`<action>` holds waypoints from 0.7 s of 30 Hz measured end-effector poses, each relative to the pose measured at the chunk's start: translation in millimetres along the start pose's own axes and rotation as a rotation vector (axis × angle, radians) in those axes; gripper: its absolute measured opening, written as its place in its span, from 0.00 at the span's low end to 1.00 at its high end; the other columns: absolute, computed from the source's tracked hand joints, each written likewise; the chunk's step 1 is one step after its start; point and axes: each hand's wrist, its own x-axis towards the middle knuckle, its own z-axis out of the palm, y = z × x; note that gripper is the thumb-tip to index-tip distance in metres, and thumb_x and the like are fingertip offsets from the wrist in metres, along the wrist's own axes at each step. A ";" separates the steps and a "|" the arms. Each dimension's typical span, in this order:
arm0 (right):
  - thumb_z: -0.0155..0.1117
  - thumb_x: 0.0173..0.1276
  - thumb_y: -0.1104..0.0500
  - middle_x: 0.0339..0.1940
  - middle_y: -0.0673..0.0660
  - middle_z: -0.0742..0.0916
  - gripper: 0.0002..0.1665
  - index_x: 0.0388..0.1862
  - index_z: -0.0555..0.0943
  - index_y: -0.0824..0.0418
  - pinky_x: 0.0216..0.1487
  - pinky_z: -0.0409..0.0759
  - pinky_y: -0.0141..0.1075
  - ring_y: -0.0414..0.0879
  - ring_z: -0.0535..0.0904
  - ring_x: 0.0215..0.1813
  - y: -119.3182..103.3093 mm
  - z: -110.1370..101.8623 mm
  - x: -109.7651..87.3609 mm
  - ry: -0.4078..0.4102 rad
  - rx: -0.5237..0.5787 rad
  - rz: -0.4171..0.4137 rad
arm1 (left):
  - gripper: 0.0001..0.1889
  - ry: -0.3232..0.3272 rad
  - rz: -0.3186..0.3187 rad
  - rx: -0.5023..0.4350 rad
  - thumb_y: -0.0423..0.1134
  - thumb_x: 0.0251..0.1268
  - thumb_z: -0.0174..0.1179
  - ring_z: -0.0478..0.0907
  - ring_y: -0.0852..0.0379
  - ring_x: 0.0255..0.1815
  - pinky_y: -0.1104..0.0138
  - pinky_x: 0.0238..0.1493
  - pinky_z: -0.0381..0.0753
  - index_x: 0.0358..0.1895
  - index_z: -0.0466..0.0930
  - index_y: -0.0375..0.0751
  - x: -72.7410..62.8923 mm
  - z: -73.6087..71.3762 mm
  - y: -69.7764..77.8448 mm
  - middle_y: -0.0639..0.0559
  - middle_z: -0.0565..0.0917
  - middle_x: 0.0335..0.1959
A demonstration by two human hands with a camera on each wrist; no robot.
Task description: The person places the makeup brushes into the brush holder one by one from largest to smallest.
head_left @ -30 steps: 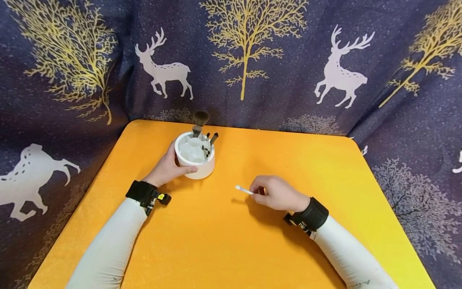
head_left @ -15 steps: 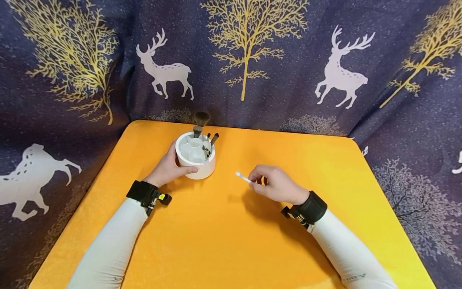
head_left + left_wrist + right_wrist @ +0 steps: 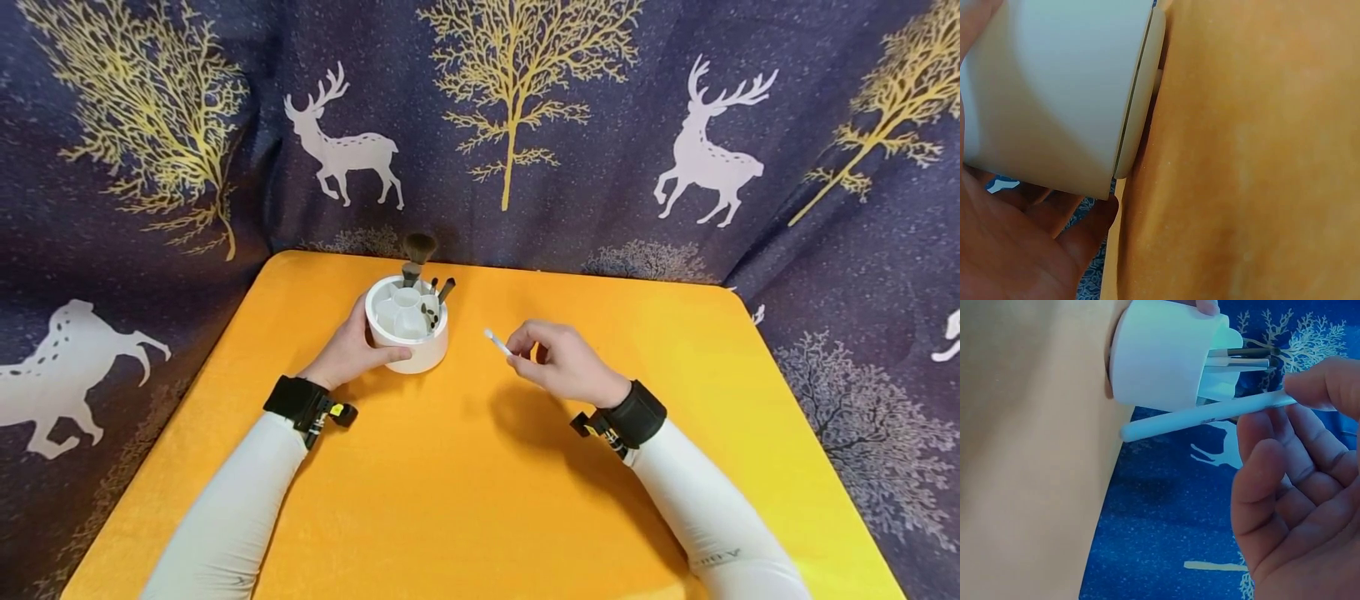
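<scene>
On the table, a round white brush holder [image 3: 416, 357] with several compartments stands at the left of centre in the head view. My left hand [image 3: 347, 348] grips its side, thumb across the front; the left wrist view shows fingers curled around the holder's white wall [image 3: 1054, 94]. Dark-bristled makeup brushes [image 3: 419, 247] stand in its back and right compartments. Right of it, my right hand [image 3: 561, 360] pinches a slim white makeup brush [image 3: 1204, 417] above the table. In the right wrist view its rounded handle end points away from the fingers; its bristles are hidden.
The table has an orange cloth [image 3: 420, 483] over it. Behind and beside it hangs a dark blue curtain [image 3: 465, 225] printed with deer and trees. Each wrist wears a black strap [image 3: 633, 414] with a small camera.
My right hand has moved away from me and a little left, carrying the brush, whose visible end now points more up the view. The left hand and holder stay put.
</scene>
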 end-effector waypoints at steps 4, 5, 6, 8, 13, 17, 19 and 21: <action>0.74 0.77 0.63 0.37 0.44 0.87 0.05 0.46 0.89 0.54 0.28 0.76 0.34 0.42 0.78 0.29 -1.2 0.5 5.9 0.031 0.011 -0.017 | 0.66 0.001 0.000 0.002 0.42 0.59 0.88 0.65 0.40 0.83 0.41 0.84 0.61 0.93 0.46 0.53 -0.1 0.3 0.5 0.44 0.63 0.87; 0.74 0.77 0.63 0.37 0.44 0.87 0.05 0.46 0.89 0.53 0.28 0.76 0.34 0.42 0.77 0.28 -1.4 0.7 7.4 0.036 0.011 -0.018 | 0.66 0.000 -0.003 0.003 0.42 0.59 0.88 0.65 0.40 0.83 0.40 0.84 0.61 0.93 0.46 0.53 -0.2 0.4 0.7 0.44 0.63 0.87; 0.74 0.77 0.63 0.37 0.44 0.87 0.05 0.46 0.89 0.53 0.28 0.76 0.34 0.43 0.77 0.28 -1.7 0.9 8.8 0.040 0.014 -0.021 | 0.66 -0.001 -0.005 0.002 0.43 0.59 0.88 0.65 0.40 0.83 0.40 0.85 0.61 0.93 0.46 0.53 -0.3 0.6 0.8 0.44 0.63 0.87; 0.74 0.77 0.63 0.37 0.44 0.88 0.05 0.46 0.89 0.53 0.28 0.75 0.34 0.44 0.77 0.27 -2.2 0.8 11.6 0.046 0.018 -0.021 | 0.66 -0.002 -0.010 0.002 0.43 0.59 0.88 0.65 0.40 0.83 0.40 0.85 0.60 0.92 0.46 0.53 -0.3 1.2 0.9 0.44 0.63 0.87; 0.75 0.76 0.63 0.38 0.45 0.88 0.05 0.46 0.89 0.53 0.28 0.75 0.35 0.47 0.78 0.27 -3.2 1.1 17.7 0.062 0.024 -0.023 | 0.66 0.000 -0.009 0.012 0.44 0.59 0.88 0.65 0.40 0.82 0.40 0.85 0.61 0.92 0.46 0.54 -0.3 1.6 0.4 0.44 0.63 0.86; 0.76 0.76 0.62 0.38 0.46 0.89 0.05 0.47 0.89 0.54 0.29 0.76 0.36 0.48 0.78 0.28 -2.7 2.2 23.8 0.082 0.030 -0.014 | 0.66 -0.001 -0.007 0.011 0.44 0.59 0.88 0.65 0.40 0.82 0.40 0.84 0.61 0.92 0.46 0.54 -0.1 1.1 0.1 0.44 0.64 0.86; 0.76 0.76 0.62 0.38 0.46 0.89 0.05 0.47 0.89 0.54 0.30 0.76 0.36 0.48 0.78 0.29 -2.2 2.9 27.5 0.091 0.033 -0.006 | 0.66 -0.001 -0.005 0.009 0.43 0.59 0.88 0.65 0.40 0.82 0.40 0.84 0.61 0.92 0.46 0.54 0.0 1.0 0.5 0.44 0.63 0.86; 0.76 0.76 0.62 0.38 0.46 0.89 0.05 0.47 0.89 0.54 0.30 0.76 0.37 0.47 0.78 0.29 -2.4 3.3 31.2 0.099 0.037 0.000 | 0.66 -0.003 -0.004 0.011 0.43 0.60 0.88 0.65 0.40 0.82 0.39 0.84 0.62 0.93 0.45 0.55 0.2 1.0 0.8 0.44 0.63 0.86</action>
